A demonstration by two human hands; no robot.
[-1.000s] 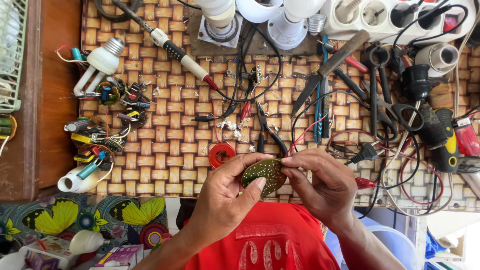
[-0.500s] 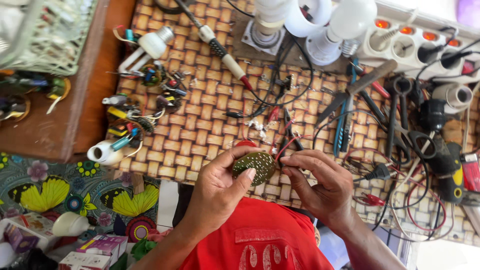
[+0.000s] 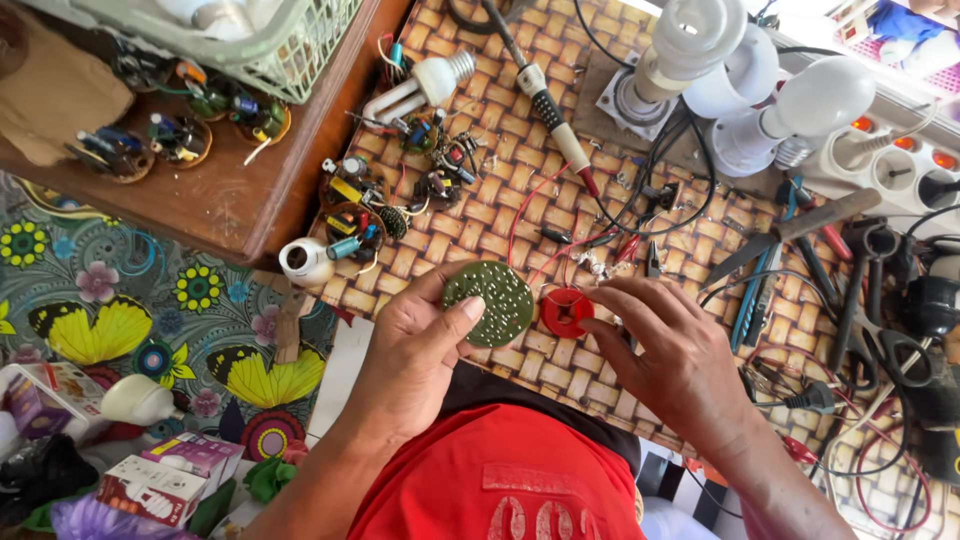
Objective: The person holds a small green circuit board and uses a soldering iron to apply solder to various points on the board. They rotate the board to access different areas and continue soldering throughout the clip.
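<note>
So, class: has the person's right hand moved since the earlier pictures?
Yes. The right hand has let go of the round green circuit board and shifted right, beside the red spool.

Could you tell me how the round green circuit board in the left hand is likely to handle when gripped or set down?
The round green circuit board looks thin and flat, so probably stiff and light; the left hand pinches it by thumb and fingers alone. Being a disc, it could roll if dropped on edge. Its dotted face suggests solder points, likely scratch-prone.
</note>
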